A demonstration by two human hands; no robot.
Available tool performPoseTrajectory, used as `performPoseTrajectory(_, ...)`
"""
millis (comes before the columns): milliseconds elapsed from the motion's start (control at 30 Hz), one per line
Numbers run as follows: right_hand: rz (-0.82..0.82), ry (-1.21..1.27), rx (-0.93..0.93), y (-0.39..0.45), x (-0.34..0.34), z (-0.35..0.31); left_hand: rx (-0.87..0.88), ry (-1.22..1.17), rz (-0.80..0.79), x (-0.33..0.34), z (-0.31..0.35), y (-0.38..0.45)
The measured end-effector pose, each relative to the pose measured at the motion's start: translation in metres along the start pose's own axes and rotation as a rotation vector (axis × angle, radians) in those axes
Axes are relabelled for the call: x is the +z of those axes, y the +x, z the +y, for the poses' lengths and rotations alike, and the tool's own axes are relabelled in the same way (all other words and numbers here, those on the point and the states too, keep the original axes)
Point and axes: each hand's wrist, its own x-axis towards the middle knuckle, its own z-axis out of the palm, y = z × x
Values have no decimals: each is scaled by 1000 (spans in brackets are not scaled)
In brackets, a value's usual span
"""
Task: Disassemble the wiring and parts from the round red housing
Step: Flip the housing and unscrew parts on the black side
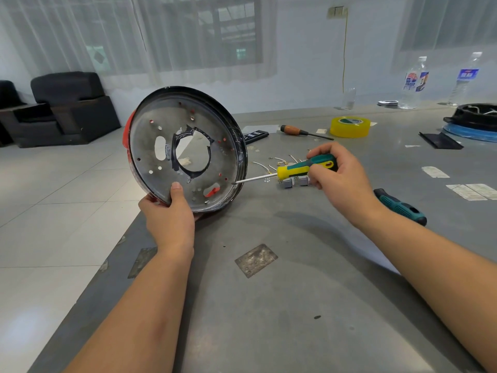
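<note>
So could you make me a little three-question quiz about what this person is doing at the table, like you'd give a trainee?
1. True or false: the left hand holds the round red housing with its grey metal inner plate tilted up on edge.
2. Which tool does the right hand grip?
A. the green-and-yellow-handled screwdriver
B. the brown wooden-handled screwdriver
C. the yellow roll of tape
3. Fill in: the gripped screwdriver's tip points at the housing's lower ____ rim.

Key: 1 true; 2 A; 3 right.
</note>
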Motion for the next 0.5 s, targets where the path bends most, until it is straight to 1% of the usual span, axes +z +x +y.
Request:
performPoseTrajectory(100, 50, -56, 80, 6, -8, 5, -8, -27, 23, 0, 0, 1)
performPoseTrajectory(200, 7, -57, 192, 10, -7, 13, -12, -36, 35, -1, -1, 2)
performPoseTrajectory(267, -92, -4, 284, 10, -2, 17, -14, -37, 37, -1, -1, 2)
performPoseTrajectory(333, -255, 25, 353, 9, -3, 17, -14, -34, 32, -1, -1, 1)
performPoseTrajectory(367, -349, -15, 354, 9, -5, 16, -14, -34, 27, -1, 0, 1)
performPoseTrajectory(400, -446, -132, 312, 9, -9, 17, -16, -36, 20, -1, 0, 0)
performPoseTrajectory(467, -605, -472, 148, 9, -16, 18, -21, -39, 3, 0, 1, 0)
performPoseTrajectory(500, -655, -591, 77, 9, -18, 18, -23, -39, -3, 0, 2, -1)
